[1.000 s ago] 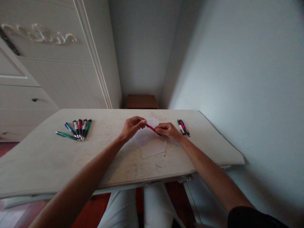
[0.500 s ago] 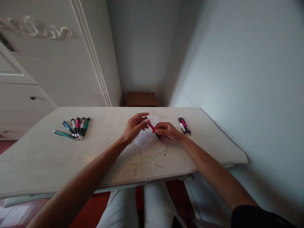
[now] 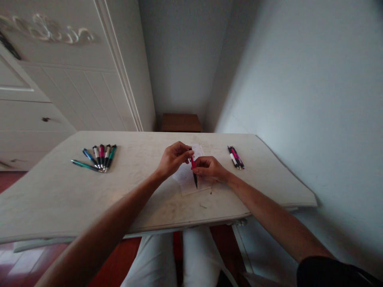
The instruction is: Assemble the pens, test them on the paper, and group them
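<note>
Between both hands a pink and black pen is held over the paper, its dark tip slanting down toward me. My left hand pinches the pen's upper end. My right hand grips the barrel lower down, thumb and fingers closed on it. Beneath lies a white sheet of paper with faint pen marks, partly covered by my hands.
On the left of the white table, several pens lie fanned out, blue, white, pink and green. A smaller bunch of pens lies at the right. Behind stands a brown wooden box, with a wall along the right.
The pen has turned to a steeper slant, with its tip more toward me. My left fingers, loosely spread before, have closed on its upper end. The view has shifted slightly.
</note>
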The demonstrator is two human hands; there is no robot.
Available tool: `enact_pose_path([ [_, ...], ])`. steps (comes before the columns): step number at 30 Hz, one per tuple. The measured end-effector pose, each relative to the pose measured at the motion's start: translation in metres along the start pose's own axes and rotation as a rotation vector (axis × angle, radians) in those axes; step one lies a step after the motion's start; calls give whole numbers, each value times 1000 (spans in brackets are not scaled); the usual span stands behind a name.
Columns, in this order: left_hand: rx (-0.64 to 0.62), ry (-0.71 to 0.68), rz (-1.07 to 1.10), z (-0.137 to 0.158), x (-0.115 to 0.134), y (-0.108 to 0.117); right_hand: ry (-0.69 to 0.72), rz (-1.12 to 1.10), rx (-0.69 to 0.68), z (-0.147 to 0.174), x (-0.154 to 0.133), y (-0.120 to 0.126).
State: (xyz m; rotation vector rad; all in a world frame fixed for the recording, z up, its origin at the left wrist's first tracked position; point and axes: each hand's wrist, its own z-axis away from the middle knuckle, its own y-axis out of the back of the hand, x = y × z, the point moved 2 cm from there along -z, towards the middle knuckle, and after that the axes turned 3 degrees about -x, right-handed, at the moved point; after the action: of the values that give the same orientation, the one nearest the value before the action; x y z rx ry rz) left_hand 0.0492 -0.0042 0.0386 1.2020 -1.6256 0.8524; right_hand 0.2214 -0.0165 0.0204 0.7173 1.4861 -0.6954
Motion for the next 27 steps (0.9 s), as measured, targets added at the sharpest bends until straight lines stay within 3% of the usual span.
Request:
enact_pose_path([
  [6,-42,0,24,1,5,-3,8,-35,-15,0,3,-1],
  [14,8,-22,11,0,6,-3,70,-60,55,-1,0,3],
  [18,13,2,-30,-1,0,0,34,-185,17,-2,-3,3],
  [22,68,-17,-213,0,-3,1,-43,-365,-71,-2,-4,-2],
  [27,6,-50,-386,4,-3,-4,-71,-490,-89,-4,-3,-4],
])
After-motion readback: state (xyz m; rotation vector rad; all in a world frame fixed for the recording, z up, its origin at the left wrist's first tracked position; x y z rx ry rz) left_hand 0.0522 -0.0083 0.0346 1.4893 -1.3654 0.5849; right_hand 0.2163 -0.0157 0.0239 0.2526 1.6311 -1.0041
